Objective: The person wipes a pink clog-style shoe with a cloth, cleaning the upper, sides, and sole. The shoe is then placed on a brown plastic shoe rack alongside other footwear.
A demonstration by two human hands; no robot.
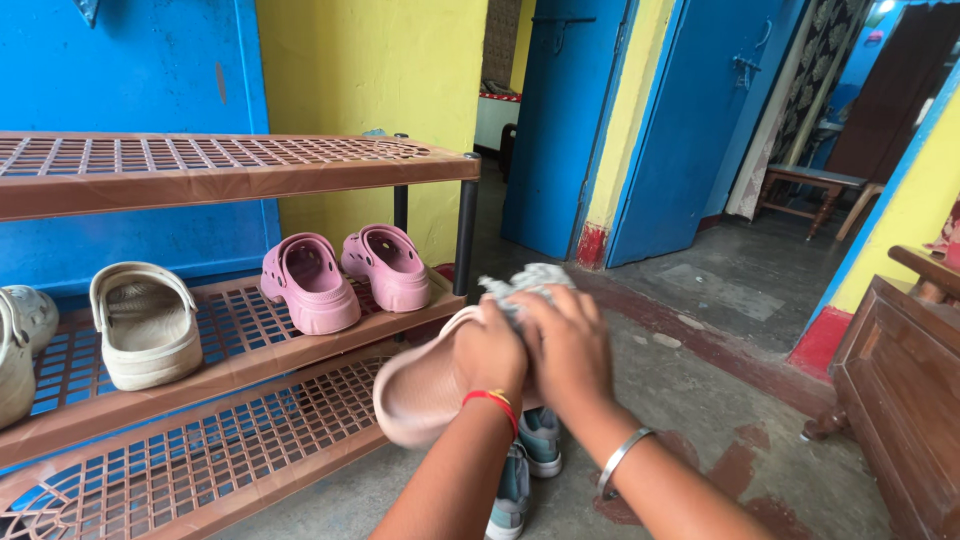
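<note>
I can't see the far side of the slipper (425, 395): my left hand (488, 352) covers its upper edge and my right hand (570, 350) hides the part behind it. The fingers of both hands are turned away from me, so I only see knuckles. The left fingers are wrapped around the slipper's rim; the right fingers are closed on a crumpled grey cloth (525, 282), which sticks out above them and presses against the slipper. Below my forearms a pair of grey and teal shoes (528, 465) on the floor is half hidden, and I cannot make out their shape fully.

The brown shoe rack (240, 170) runs off the left edge, so I can't tell how long it is. Its corner post stands just left of the slipper, close but not touching. To the right, the grey floor (700, 390) lies open up to a dark wooden cabinet (900, 390) cut off at the right edge.

The slipper is pale pink, smooth and thick-soled, held in the air in front of the rack's lower shelves, sole facing me. On the middle shelf sit a pair of pink clogs (345, 275) and a cream clog (145, 322).
</note>
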